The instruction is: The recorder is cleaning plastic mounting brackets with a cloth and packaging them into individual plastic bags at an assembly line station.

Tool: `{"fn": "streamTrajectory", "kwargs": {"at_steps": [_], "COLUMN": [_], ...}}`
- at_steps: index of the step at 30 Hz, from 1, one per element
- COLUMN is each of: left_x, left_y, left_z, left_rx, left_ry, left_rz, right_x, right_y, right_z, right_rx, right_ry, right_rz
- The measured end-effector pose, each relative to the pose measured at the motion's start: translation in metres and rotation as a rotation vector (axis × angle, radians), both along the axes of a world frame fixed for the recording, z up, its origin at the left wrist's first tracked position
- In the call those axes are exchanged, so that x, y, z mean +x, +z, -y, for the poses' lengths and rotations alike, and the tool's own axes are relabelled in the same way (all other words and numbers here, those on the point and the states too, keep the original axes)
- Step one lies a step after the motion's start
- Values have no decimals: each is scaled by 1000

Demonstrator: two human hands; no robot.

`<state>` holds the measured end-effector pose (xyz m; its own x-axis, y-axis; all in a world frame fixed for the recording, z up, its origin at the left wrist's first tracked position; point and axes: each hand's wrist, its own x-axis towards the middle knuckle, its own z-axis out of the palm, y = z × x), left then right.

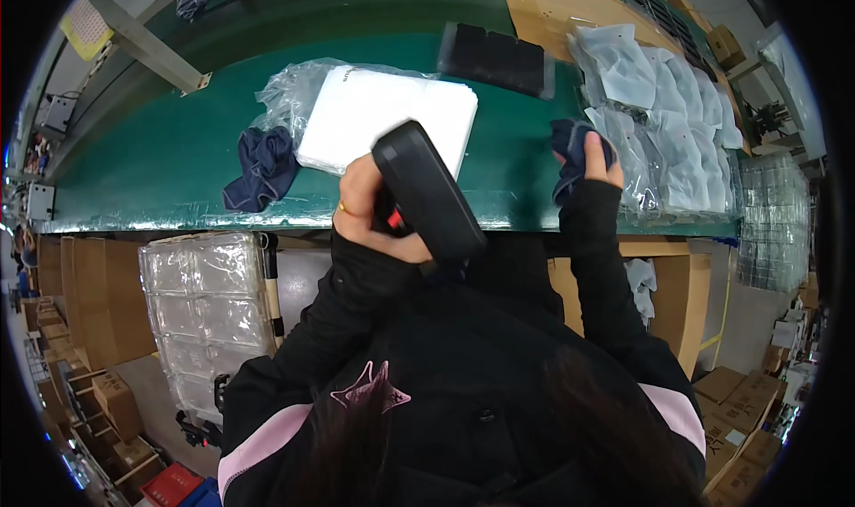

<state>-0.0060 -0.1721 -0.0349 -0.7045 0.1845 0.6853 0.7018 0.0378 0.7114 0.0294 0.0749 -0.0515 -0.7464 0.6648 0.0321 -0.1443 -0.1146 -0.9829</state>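
My left hand [358,206] is closed around a black, elongated device with rounded ends [434,191], held tilted above the near edge of the green table. A small red part shows between it and my fingers. Farther right, my right hand [598,162] grips a crumpled dark blue cloth [568,142], thumb on top, just over the table. Behind the device lies a stack of white sheets or bags [392,106], partly covered by it. A second dark blue cloth [260,173] rests at the stack's left, beside a crumpled clear plastic bag [283,97].
At the right, a clear tray [628,206] holds several items in whitish wrapping. A flat black piece in clear plastic [496,59] lies at the back of the green table [134,169]. Clear trays are stacked left [209,293] and right [773,227]; an open cardboard box [684,302] stands below.
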Motion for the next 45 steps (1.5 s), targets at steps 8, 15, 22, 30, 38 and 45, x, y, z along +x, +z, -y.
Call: {"fn": "streamTrajectory", "kwargs": {"at_steps": [8,15,22,30,38,45], "left_x": [7,-22,-14,-37,-45,-37], "left_y": [-15,-30,22,12,6,8], "left_z": [-30,9,0,16,36,37], "left_rx": [774,1353,1320,1061,1051,1145], "left_ry": [-624,-1361,-555,-521,-944,-1018], "left_rz": [1271,1441,1635,1453,1376,1342], "right_x": [17,-6,7,30,34,32], "right_y": [47,40,59,64,72,80], "right_z": [77,23,36,121,120,95], "right_rx": [1251,519,920,893,993,974], "right_ry": [268,336,487,730,806,608], "right_rz": [-499,344,-170,-347,-519,-428]}}
